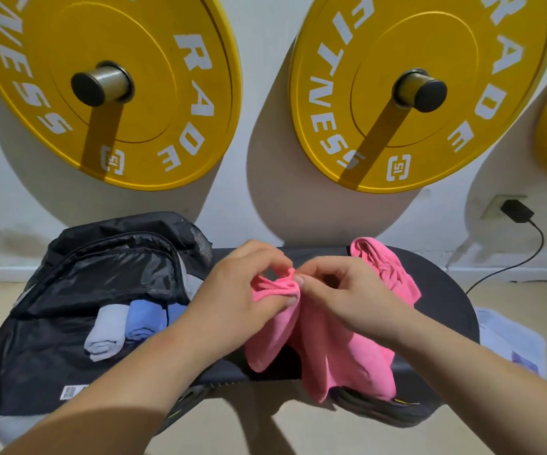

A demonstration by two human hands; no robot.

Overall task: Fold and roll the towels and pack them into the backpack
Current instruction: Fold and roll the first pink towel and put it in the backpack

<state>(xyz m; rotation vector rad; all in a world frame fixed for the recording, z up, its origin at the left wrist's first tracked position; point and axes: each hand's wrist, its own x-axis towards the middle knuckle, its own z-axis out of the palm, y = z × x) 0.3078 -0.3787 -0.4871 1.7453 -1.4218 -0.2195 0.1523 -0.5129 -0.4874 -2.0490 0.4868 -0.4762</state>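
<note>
A pink towel (334,349) hangs bunched over the front of a dark bench (446,310). My left hand (242,284) and my right hand (344,290) both pinch its top edge, fingertips close together above the bench. A second pink towel (387,267) lies crumpled at the bench's back right. To the left, a black backpack (68,290) lies open with a rolled grey towel (106,333) and a rolled blue towel (144,320) inside its mouth.
Two yellow weight plates (154,103) (406,133) hang on wall pegs behind the bench, and part of a third shows at the right edge. A black plug and cable (516,211) run down the right wall. Papers (511,339) lie on the floor at right.
</note>
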